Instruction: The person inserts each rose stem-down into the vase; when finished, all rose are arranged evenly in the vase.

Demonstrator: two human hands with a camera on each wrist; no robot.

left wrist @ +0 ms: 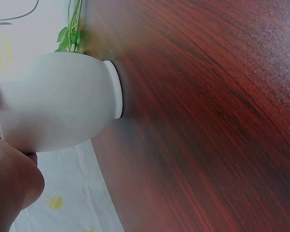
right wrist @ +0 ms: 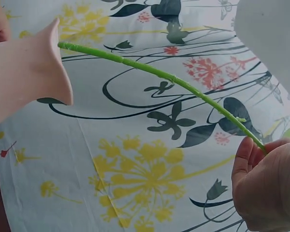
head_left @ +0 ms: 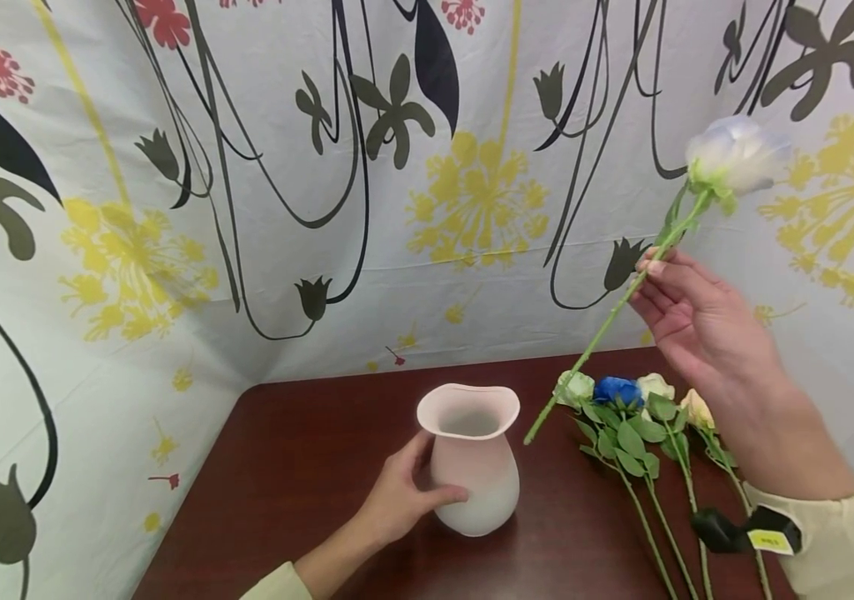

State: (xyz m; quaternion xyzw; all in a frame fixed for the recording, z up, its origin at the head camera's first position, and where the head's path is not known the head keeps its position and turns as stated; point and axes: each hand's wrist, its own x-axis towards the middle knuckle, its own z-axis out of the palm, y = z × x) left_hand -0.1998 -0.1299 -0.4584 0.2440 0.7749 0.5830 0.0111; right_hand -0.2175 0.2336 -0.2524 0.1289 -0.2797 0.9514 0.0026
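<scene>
A pale pink-and-white vase (head_left: 475,475) with a wavy rim stands upright on the table. My left hand (head_left: 404,496) grips its left side, thumb across the front; in the left wrist view the vase (left wrist: 70,101) has its base on the wood. Raised at the right, my right hand (head_left: 704,325) pinches the green stem of a white rose (head_left: 737,158) between thumb and fingertips. The bloom points up and right, and the stem slants down-left, its cut end right of the vase rim. In the right wrist view, the stem (right wrist: 171,78) bows toward the vase mouth.
On the dark red wooden table (head_left: 307,467) at the right lie several roses, among them a blue rose (head_left: 617,392) and a peach rose (head_left: 696,410), with leafy stems toward me. A flower-patterned cloth (head_left: 367,242) hangs behind the table. A black wrist device (head_left: 745,530) sits at my right sleeve.
</scene>
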